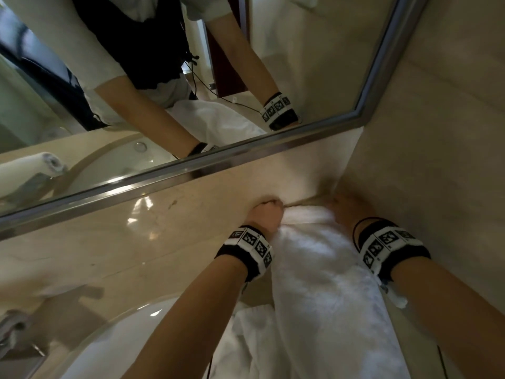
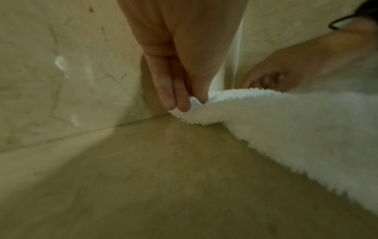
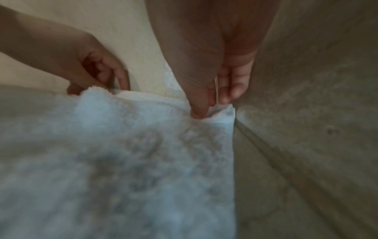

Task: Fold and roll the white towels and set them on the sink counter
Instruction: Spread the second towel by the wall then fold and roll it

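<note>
Left hand [image 1: 266,213] is pinching the far left corner of the white towel [image 1: 322,269] between thumb and fingertips, and the right hand [image 1: 345,207] has the far right corner nipped the same way, tucked into the corner where the back wall [image 1: 273,170] meets the side wall [image 1: 437,132]. The towel lies as a long strip on the beige marble surface [image 1: 136,242], running from that corner toward the person, with more white cloth bunched at the near end by the sink [image 1: 114,337]. It looks like thick fluffy terry, so I'd guess light, totally floppy, and not slippery at all. It'll sag wherever it isn't held, so corners and hems are the spots to grab, both at once, keeping the edge taut. In the mirror [image 1: 363,105] there's one rolled towel [image 1: 30,166] already sitting on the surface past the sink.
</note>
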The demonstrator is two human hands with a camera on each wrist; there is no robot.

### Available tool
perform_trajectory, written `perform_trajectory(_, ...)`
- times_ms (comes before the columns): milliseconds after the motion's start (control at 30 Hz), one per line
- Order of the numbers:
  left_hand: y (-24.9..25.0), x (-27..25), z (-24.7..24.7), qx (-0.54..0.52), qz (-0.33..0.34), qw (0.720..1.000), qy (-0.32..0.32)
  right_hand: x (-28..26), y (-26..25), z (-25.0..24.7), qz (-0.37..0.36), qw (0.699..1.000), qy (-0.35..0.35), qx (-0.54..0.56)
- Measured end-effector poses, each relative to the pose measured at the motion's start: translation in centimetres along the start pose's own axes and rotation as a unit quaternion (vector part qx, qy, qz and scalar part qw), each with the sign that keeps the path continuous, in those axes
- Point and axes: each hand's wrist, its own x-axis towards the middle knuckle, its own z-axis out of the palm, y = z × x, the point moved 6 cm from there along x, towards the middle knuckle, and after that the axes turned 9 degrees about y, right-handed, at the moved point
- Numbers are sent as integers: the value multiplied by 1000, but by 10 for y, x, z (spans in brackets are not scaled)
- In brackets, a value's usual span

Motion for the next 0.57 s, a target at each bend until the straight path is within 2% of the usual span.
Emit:
perform_trajectory(100, 3, 0, -1, 14, 8, 1000, -2, 2, -1, 0, -20, 1000, -10, -16)
perform_trajectory(267, 3, -2, -9, 18, 28, 999, -2, 2, 0, -3, -9, 1000, -17, -19)
perform_trajectory(334, 6, -5, -7, 32, 60, 998, 14, -1, 0, -2, -2, 1000, -18, 13)
perform_trajectory(434, 13, -10, -1, 112, 121, 985, 42, -6, 0, 0, 2, 998, -31, 52)
perform_trajectory(567, 17, -16, 12, 176, 182, 967, 13, -13, -9, 1, -1, 994, -98, 39)
